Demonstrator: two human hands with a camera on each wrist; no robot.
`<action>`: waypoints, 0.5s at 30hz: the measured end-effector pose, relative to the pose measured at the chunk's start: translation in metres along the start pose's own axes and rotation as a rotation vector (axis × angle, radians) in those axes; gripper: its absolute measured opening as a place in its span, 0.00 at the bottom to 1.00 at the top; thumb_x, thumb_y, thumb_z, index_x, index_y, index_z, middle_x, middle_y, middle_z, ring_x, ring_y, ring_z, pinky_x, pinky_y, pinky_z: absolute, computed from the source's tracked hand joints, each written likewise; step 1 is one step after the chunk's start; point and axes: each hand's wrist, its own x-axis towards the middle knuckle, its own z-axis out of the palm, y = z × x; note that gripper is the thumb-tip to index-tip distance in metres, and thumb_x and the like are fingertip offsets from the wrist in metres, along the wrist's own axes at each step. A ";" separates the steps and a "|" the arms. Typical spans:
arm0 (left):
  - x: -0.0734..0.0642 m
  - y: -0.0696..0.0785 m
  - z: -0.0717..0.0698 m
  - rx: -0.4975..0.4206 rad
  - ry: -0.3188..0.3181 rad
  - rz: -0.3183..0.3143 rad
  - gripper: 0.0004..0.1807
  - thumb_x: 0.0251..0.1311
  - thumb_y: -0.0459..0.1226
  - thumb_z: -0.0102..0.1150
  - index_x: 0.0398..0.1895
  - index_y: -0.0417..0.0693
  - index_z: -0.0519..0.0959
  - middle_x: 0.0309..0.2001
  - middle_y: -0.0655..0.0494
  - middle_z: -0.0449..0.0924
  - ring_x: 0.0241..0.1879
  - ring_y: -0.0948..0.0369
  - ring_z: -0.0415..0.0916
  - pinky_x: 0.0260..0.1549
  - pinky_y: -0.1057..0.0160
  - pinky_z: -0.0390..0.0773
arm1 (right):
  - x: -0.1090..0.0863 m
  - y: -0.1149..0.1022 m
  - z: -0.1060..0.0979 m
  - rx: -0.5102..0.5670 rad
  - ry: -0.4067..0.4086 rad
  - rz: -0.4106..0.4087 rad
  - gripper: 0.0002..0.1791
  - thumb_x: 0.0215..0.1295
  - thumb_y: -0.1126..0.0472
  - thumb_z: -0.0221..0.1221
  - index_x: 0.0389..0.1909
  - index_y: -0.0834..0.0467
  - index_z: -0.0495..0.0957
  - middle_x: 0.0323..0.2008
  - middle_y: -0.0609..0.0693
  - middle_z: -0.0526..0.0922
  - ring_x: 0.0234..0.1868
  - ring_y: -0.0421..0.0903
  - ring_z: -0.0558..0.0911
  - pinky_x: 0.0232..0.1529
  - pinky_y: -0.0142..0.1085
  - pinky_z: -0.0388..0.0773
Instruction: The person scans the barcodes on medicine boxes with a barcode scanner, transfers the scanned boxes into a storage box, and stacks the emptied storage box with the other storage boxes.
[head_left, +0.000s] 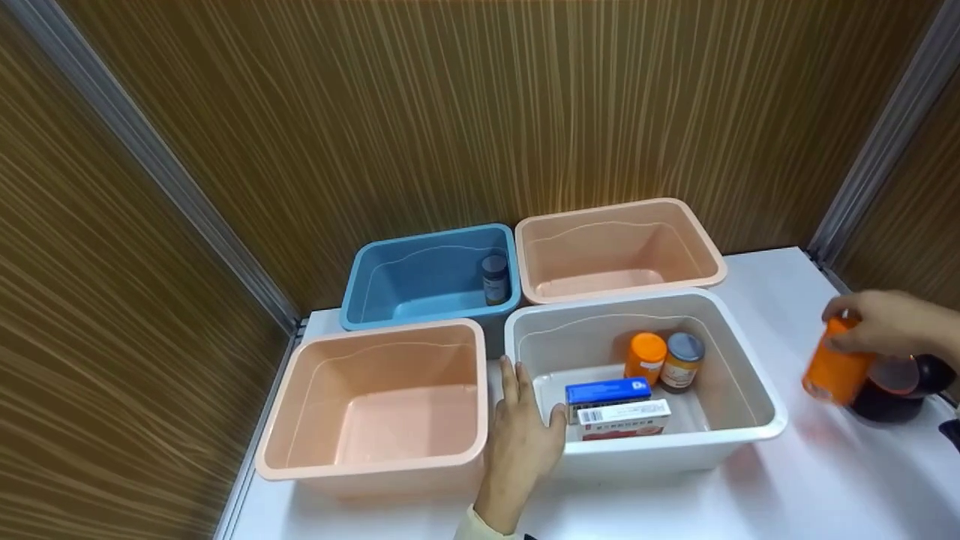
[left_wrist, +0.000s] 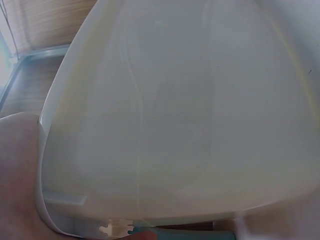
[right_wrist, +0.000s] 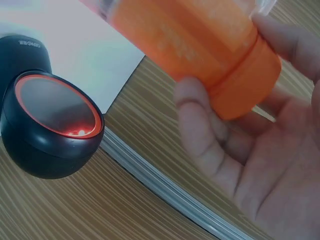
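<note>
On the right of the white table [head_left: 795,480], the right hand [head_left: 885,322] has its fingers curled round an orange bottle [head_left: 836,371], a smooth plastic cylinder held tilted above the surface, beside a glossy black device [right_wrist: 55,145]. The device has a rounded head with an orange ring round a dark, glassy window, where a red light glints. The left hand [head_left: 521,442], its fingers straight and its thumb spread apart, lies against the near left corner of a white bin [head_left: 757,390].

That bin, smooth plastic with rounded corners and a rolled rim, contains a blue box [head_left: 609,391], a white box [head_left: 626,420], an orange-capped bottle [head_left: 646,352] and a grey-capped bottle [head_left: 681,364]. A peach bin stands to its left [head_left: 375,469], another behind [head_left: 615,296], and a blue bin [head_left: 420,322] with a dark-capped bottle [head_left: 495,281] inside. Streaked, wood-look panels [head_left: 450,112] enclose the table.

The held bottle is motion-blurred in the head view and cut off by the top edge of the right wrist view; its print is unreadable. Pale, blurred plastic fills most of the left wrist view.
</note>
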 end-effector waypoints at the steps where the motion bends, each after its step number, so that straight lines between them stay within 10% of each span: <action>1: 0.000 0.000 0.000 -0.003 0.004 0.007 0.45 0.66 0.51 0.60 0.78 0.34 0.56 0.81 0.43 0.41 0.58 0.47 0.74 0.51 0.48 0.77 | 0.000 -0.001 -0.002 -0.020 0.050 -0.014 0.25 0.59 0.60 0.68 0.50 0.73 0.74 0.35 0.67 0.79 0.32 0.57 0.78 0.30 0.48 0.79; 7: 0.002 0.002 -0.001 -0.003 -0.037 -0.031 0.46 0.66 0.53 0.59 0.79 0.38 0.54 0.81 0.46 0.38 0.60 0.48 0.72 0.53 0.49 0.77 | 0.001 -0.009 -0.010 -0.112 0.244 -0.055 0.24 0.61 0.61 0.65 0.55 0.68 0.72 0.40 0.73 0.78 0.36 0.63 0.76 0.35 0.57 0.74; 15: 0.002 0.002 -0.003 -0.009 -0.051 -0.054 0.47 0.67 0.54 0.59 0.79 0.39 0.54 0.82 0.47 0.37 0.62 0.47 0.72 0.54 0.47 0.77 | 0.006 -0.009 -0.005 -0.110 0.168 -0.091 0.21 0.54 0.70 0.66 0.50 0.65 0.77 0.42 0.70 0.76 0.39 0.64 0.76 0.37 0.58 0.74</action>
